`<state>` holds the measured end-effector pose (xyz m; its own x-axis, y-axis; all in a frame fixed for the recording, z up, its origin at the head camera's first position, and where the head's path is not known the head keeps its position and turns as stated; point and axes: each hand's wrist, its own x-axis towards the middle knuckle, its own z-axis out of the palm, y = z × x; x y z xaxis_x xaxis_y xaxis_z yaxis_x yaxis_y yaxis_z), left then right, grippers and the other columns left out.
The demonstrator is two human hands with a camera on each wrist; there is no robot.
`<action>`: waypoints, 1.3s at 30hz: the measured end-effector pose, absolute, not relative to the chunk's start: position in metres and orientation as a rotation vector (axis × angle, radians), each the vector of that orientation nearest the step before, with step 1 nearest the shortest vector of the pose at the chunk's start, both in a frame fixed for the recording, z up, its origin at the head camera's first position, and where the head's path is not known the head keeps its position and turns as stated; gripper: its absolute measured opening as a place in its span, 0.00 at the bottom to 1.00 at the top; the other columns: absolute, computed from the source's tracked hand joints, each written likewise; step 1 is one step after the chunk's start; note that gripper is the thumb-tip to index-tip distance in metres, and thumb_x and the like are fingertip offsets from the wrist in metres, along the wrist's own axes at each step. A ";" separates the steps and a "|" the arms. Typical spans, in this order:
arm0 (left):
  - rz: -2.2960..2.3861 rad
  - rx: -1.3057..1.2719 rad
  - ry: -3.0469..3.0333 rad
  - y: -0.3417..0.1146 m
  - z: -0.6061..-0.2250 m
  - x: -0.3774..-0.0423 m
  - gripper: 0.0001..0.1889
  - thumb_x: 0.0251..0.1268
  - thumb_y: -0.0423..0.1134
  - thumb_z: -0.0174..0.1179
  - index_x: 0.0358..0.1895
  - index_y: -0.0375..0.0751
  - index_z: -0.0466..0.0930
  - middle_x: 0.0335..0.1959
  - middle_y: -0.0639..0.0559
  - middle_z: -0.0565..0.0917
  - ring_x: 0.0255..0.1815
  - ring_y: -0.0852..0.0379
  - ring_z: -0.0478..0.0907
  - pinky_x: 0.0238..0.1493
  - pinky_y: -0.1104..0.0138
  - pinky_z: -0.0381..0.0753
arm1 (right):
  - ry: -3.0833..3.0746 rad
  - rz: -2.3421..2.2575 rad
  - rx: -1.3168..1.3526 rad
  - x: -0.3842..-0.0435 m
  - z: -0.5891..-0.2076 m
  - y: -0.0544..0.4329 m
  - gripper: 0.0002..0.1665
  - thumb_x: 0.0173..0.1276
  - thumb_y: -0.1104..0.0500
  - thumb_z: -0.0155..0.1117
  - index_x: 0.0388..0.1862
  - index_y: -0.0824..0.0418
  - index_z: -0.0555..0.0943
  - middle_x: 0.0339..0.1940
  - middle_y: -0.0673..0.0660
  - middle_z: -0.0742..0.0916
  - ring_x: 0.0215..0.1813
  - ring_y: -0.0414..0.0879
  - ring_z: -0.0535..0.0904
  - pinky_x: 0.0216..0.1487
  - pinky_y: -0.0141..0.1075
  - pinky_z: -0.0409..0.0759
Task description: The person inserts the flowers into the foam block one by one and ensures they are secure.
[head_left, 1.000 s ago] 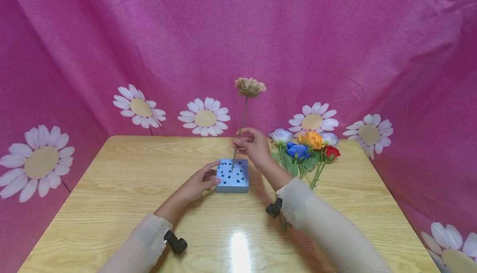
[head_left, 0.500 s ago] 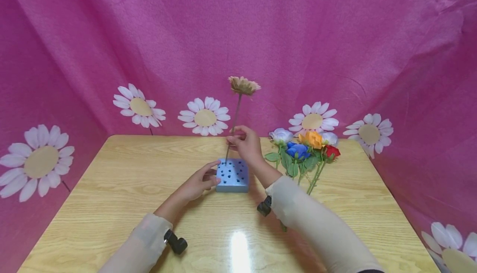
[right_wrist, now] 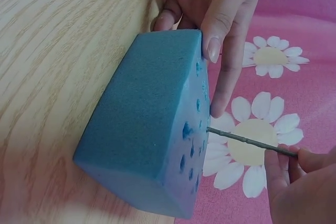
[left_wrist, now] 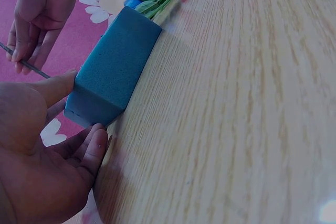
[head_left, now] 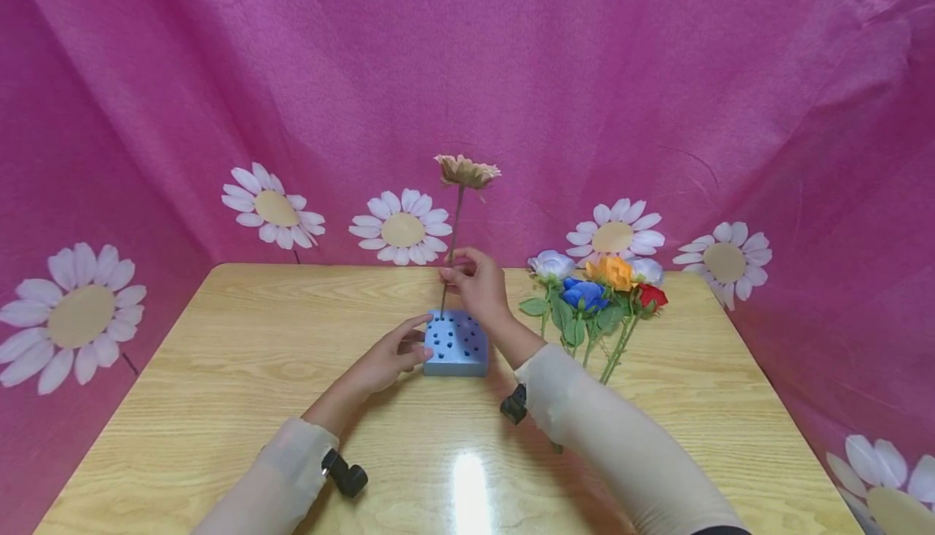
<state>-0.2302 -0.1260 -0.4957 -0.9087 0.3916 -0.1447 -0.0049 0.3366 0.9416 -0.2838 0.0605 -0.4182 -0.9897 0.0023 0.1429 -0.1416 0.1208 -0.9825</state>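
A blue foam block [head_left: 458, 366] with several holes in its top lies on the table. My left hand [head_left: 383, 364] holds its left side, thumb and a finger at the top edge, as the right wrist view shows. My right hand [head_left: 478, 287] pinches the thin stem [right_wrist: 247, 140] of a beige artificial flower [head_left: 467, 172] between thumb and fingers. The flower stands nearly upright, leaning slightly right. Its lower stem end meets the block's top near the back left; how deep it sits is hidden.
Right of the block lie several artificial roses: white [head_left: 551, 265], blue [head_left: 584, 295], orange [head_left: 612, 273] and red [head_left: 651, 298], their stems partly under my right forearm. A pink curtain [head_left: 467, 72] with printed daisies surrounds the wooden table [head_left: 292, 316].
My right hand has moved left with the flower, and the stem's lower end has shifted from mid-block toward the back left holes. My left hand has stayed put.
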 end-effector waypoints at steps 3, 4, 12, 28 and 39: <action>1.597 0.350 2.258 -0.126 -0.496 -0.231 0.33 0.78 0.41 0.59 0.81 0.51 0.60 0.71 0.34 0.72 0.65 0.41 0.76 0.55 0.55 0.82 | -2.280 1.994 0.144 -0.283 -0.419 0.061 0.11 0.70 0.71 0.68 0.50 0.70 0.83 0.40 0.68 0.89 0.47 0.64 0.89 0.50 0.52 0.87; 1.597 0.353 2.256 -0.126 -0.496 -0.231 0.33 0.78 0.41 0.59 0.81 0.51 0.59 0.71 0.34 0.72 0.66 0.41 0.75 0.56 0.55 0.82 | -2.288 1.989 0.144 -0.283 -0.419 0.061 0.11 0.70 0.71 0.68 0.50 0.69 0.83 0.40 0.68 0.89 0.47 0.63 0.89 0.49 0.50 0.87; 1.605 0.349 2.245 -0.126 -0.497 -0.231 0.33 0.78 0.40 0.59 0.82 0.51 0.59 0.71 0.34 0.72 0.67 0.40 0.74 0.57 0.55 0.81 | -2.340 1.951 0.154 -0.281 -0.425 0.062 0.13 0.70 0.70 0.68 0.52 0.72 0.82 0.40 0.66 0.90 0.43 0.56 0.90 0.46 0.45 0.88; 1.582 0.312 2.258 -0.125 -0.494 -0.232 0.33 0.78 0.40 0.59 0.81 0.53 0.59 0.71 0.35 0.72 0.66 0.41 0.75 0.56 0.56 0.81 | -2.399 1.927 0.188 -0.277 -0.437 0.063 0.08 0.71 0.68 0.69 0.47 0.66 0.84 0.40 0.64 0.91 0.48 0.61 0.89 0.43 0.38 0.88; 1.595 0.356 2.249 -0.126 -0.496 -0.232 0.33 0.79 0.39 0.58 0.82 0.49 0.59 0.71 0.32 0.70 0.66 0.40 0.75 0.52 0.58 0.82 | -2.472 1.831 0.218 -0.273 -0.448 0.063 0.08 0.71 0.66 0.69 0.47 0.67 0.84 0.40 0.62 0.92 0.45 0.54 0.90 0.45 0.40 0.88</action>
<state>-0.2318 -0.1256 -0.4963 -0.9037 0.4033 -0.1438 -0.0023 0.3312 0.9435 -0.2734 0.0629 -0.4475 -0.9883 -0.0788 0.1306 -0.1479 0.2856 -0.9469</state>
